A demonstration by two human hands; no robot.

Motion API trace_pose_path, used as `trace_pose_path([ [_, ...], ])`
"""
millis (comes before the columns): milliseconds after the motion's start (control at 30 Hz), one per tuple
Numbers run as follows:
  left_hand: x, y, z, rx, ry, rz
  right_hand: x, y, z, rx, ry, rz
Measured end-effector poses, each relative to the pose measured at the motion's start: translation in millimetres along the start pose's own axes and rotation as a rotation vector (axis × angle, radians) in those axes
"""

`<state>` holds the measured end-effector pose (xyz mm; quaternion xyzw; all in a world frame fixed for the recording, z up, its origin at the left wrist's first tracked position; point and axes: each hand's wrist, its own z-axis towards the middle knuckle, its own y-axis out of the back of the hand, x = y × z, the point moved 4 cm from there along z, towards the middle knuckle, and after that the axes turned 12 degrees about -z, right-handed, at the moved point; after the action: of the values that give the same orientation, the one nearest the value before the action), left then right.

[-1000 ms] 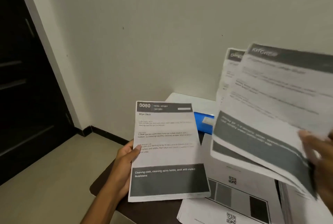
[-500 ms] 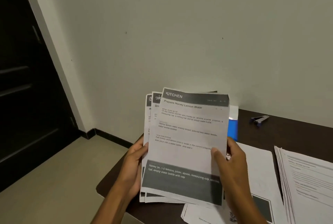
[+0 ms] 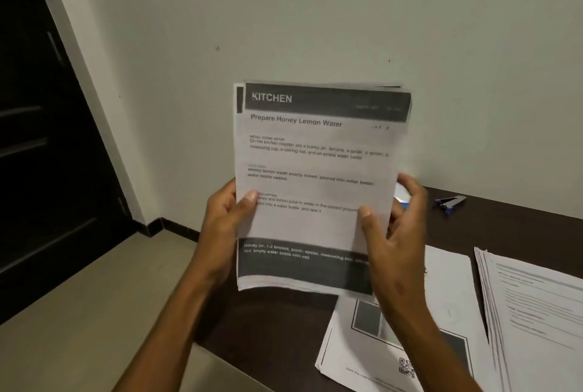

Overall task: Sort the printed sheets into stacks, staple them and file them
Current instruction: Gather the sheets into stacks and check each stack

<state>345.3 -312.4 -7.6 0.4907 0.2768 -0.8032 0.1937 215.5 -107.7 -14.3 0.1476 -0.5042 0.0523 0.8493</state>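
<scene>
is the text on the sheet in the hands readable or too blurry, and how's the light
Head view: the big headings on the held sheets read clearly, the small lines are soft, smeared near the right edge by the right hand; the left hand is sharp. Head view: light is dim and even, no glare; the stapler and the pile on the desk look soft.

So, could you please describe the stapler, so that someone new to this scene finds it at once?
Look at the dark brown wooden table along the pale wall. At its far edge, right of the held sheets, lies the small blue and silver stapler. It is the only metal tool there; everything else nearby is white printed paper.
</scene>
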Motion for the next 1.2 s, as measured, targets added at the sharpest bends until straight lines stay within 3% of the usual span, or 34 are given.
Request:
trace_pose_path([
  [167,43,16,-16,-0.123,0.219,-0.025,-34,-31,-32,0.166,-0.128,-0.122],
  [267,58,16,-29,-0.216,0.296,-0.05,-46,-39,-47,0.159,-0.174,-0.182],
  [433,28,21,-13,-0.104,0.23,0.097,-33,-36,-43,0.112,-0.181,-0.305],
  [700,59,78,0,0.022,0.404,0.582,-38,-47,-71,0.511,-0.299,-0.596],
  [1033,81,91,-9,0.074,0.318,0.85,-45,-46,-84,0.575,-0.374,-0.601],
  [1200,74,82,-10,0.0,0.222,1.083,-42,-11,-54,0.482,-0.296,-0.664],
])
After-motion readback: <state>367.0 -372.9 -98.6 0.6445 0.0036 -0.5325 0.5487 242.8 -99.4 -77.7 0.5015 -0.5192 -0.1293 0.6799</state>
